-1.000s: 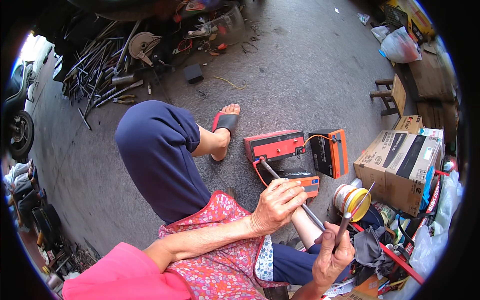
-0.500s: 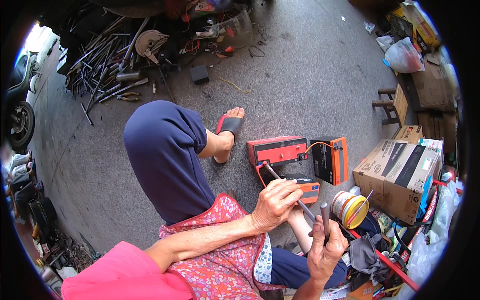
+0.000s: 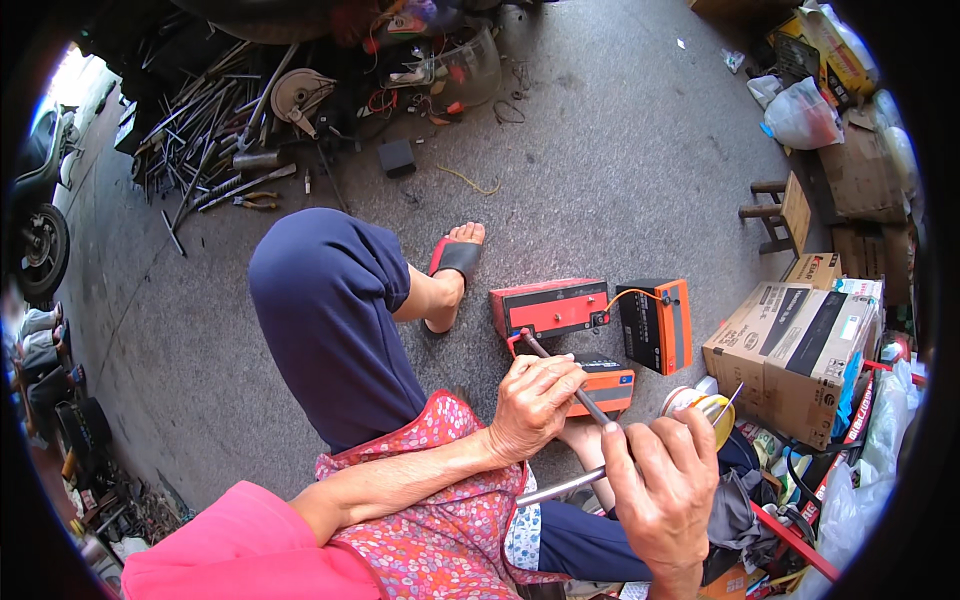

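A dark metal T-handle socket wrench (image 3: 548, 349) slants from a corner terminal of the red battery (image 3: 550, 307) back toward me. My left hand (image 3: 538, 402) is closed round its shaft. My right hand (image 3: 665, 485) grips the top of the wrench, and one end of the crossbar pokes out leftward from under the fingers. The wrench's far tip meets a red lead at the battery's near left corner. Close by, an orange-and-black battery (image 3: 603, 388) sits partly behind my left hand. Another orange-and-black battery (image 3: 656, 326) stands to the right, joined to the red one by an orange wire.
Cardboard boxes (image 3: 790, 350) and a wooden stool (image 3: 785, 212) stand at right. Next to my right hand is a yellow-lidded tub (image 3: 722, 420), partly hidden. Loose tools and metal rods (image 3: 205, 130) lie heaped at the far left, with pliers (image 3: 258, 200) and a small black box (image 3: 397, 158) nearby.
The wrench's crossbar has swung round, its visible end now pointing left instead of up. My right hand has turned over the handle; my left hand has shifted slightly left, still on the shaft.
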Action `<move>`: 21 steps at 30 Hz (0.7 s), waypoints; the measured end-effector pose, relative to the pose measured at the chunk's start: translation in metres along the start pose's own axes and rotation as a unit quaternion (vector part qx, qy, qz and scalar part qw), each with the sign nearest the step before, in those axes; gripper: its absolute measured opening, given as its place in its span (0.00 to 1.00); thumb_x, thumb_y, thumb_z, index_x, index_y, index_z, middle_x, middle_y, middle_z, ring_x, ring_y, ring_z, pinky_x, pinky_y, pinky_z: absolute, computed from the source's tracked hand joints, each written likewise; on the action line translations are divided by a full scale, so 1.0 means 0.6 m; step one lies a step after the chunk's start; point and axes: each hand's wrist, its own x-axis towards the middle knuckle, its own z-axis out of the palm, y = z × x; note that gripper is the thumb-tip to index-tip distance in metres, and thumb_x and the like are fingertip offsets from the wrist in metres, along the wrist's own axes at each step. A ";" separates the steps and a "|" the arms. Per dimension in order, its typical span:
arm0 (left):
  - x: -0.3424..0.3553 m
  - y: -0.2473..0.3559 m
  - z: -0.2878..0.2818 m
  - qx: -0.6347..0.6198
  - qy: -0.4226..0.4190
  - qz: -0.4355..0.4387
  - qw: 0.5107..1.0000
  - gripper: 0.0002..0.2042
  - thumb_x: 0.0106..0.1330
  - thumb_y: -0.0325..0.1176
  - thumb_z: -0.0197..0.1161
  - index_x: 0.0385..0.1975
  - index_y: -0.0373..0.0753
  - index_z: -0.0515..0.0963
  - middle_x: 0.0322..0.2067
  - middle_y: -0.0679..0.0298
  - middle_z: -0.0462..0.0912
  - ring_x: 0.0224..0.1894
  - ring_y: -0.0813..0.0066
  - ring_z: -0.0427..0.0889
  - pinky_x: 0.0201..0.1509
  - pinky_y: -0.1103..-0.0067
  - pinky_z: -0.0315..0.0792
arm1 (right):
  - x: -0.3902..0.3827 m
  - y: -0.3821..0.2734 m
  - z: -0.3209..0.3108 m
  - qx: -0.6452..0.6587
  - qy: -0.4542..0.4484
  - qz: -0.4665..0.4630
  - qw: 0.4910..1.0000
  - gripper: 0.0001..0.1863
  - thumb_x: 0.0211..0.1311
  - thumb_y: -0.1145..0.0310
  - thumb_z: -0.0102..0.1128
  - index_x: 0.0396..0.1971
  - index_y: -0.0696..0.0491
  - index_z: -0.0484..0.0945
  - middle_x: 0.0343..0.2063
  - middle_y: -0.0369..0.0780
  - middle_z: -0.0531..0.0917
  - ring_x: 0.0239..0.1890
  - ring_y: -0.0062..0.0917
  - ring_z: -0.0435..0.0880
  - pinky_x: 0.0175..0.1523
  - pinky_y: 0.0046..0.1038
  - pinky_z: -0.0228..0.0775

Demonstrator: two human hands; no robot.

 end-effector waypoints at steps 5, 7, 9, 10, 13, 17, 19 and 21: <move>-0.001 0.006 0.005 -0.016 0.023 -0.014 1.000 0.15 0.53 0.21 0.68 0.42 0.35 0.80 0.40 0.56 0.85 0.46 0.57 0.85 0.47 0.68 0.76 | -0.016 0.011 -0.013 -0.068 0.010 -0.074 0.995 0.12 0.55 0.71 0.59 0.37 0.60 0.82 0.39 0.45 0.84 0.47 0.37 0.83 0.59 0.49 0.69; 0.006 0.024 0.004 -0.040 0.036 -0.019 0.998 0.16 0.54 0.21 0.67 0.44 0.33 0.79 0.41 0.54 0.84 0.47 0.55 0.85 0.47 0.67 0.77 | -0.014 0.021 -0.004 -0.038 0.023 -0.081 0.996 0.13 0.53 0.71 0.60 0.38 0.60 0.83 0.40 0.46 0.84 0.49 0.39 0.83 0.57 0.49 0.70; 0.017 0.053 0.007 -0.104 0.041 -0.005 0.994 0.18 0.56 0.20 0.66 0.48 0.30 0.77 0.44 0.51 0.82 0.47 0.51 0.84 0.51 0.65 0.78 | -0.009 0.031 -0.001 -0.027 0.033 -0.057 0.997 0.14 0.49 0.73 0.61 0.37 0.60 0.82 0.40 0.45 0.84 0.47 0.39 0.83 0.57 0.47 0.71; 0.023 0.065 0.012 -0.123 0.042 -0.003 0.991 0.18 0.56 0.20 0.66 0.49 0.30 0.77 0.43 0.51 0.82 0.47 0.51 0.83 0.51 0.65 0.78 | -0.008 0.034 0.000 -0.028 0.035 -0.032 0.998 0.14 0.45 0.74 0.61 0.36 0.59 0.82 0.39 0.44 0.84 0.46 0.38 0.83 0.56 0.46 0.71; 0.032 0.085 0.031 -0.163 0.044 -0.006 0.986 0.19 0.54 0.19 0.66 0.48 0.31 0.78 0.42 0.54 0.80 0.45 0.53 0.83 0.48 0.66 0.78 | -0.016 0.058 0.007 0.013 0.043 0.022 0.999 0.14 0.41 0.79 0.64 0.34 0.59 0.81 0.35 0.44 0.84 0.41 0.38 0.83 0.51 0.44 0.72; 0.034 0.089 0.036 -0.162 0.041 -0.008 0.986 0.20 0.54 0.20 0.65 0.50 0.31 0.77 0.42 0.54 0.78 0.45 0.53 0.81 0.48 0.65 0.78 | -0.020 0.064 0.010 0.022 0.029 0.050 0.998 0.13 0.44 0.77 0.63 0.34 0.58 0.82 0.33 0.42 0.83 0.39 0.36 0.83 0.49 0.41 0.71; 0.031 0.089 0.035 -0.162 0.032 -0.007 0.986 0.21 0.55 0.21 0.64 0.51 0.31 0.76 0.42 0.53 0.77 0.46 0.53 0.80 0.49 0.65 0.77 | -0.021 0.062 0.013 0.025 0.039 0.055 0.997 0.13 0.42 0.80 0.63 0.33 0.59 0.81 0.32 0.43 0.83 0.38 0.37 0.83 0.48 0.41 0.71; 0.029 0.089 0.035 -0.163 0.019 -0.010 0.986 0.21 0.55 0.21 0.64 0.51 0.31 0.76 0.42 0.54 0.77 0.46 0.53 0.80 0.49 0.65 0.77 | -0.021 0.057 0.011 0.043 0.042 0.072 0.996 0.16 0.39 0.85 0.63 0.34 0.60 0.81 0.32 0.44 0.83 0.38 0.39 0.82 0.49 0.40 0.70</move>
